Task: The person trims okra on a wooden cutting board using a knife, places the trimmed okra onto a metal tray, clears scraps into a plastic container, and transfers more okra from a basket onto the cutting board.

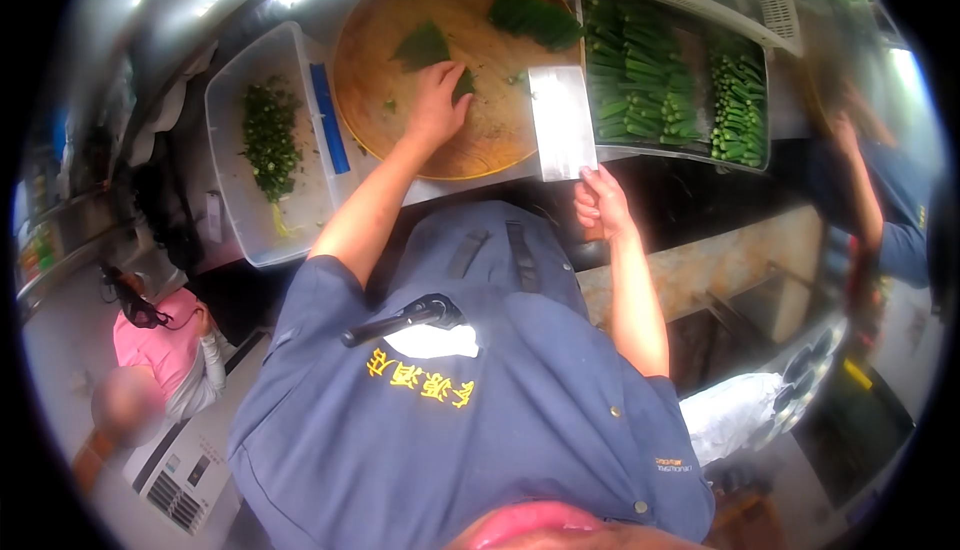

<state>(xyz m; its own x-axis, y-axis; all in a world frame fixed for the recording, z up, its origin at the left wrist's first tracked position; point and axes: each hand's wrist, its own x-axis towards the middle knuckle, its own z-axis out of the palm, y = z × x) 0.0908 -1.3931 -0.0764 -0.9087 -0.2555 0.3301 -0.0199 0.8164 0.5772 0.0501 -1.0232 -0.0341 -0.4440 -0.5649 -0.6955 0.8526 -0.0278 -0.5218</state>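
Note:
My left hand (440,110) rests low over the round wooden chopping board (490,145), its thumb and fingers apart. Green leaves (422,47) lie just beyond its fingertips, and a small dark green piece shows between thumb and fingers. A larger bunch of flat green leaves (535,18) is at the board's far right. My right hand (602,205) is closed around the handle of a cleaver (563,122). The wide blade lies flat-side up over the board's right edge, apart from the leaves. Small green scraps are scattered on the board.
Left of the board stands a clear plastic tub (225,120) with chopped greens (270,140). On the right, a metal tray (690,35) holds rows of okra (640,70). A person in pink (160,340) is at lower left; another person's arm (865,180) shows at right.

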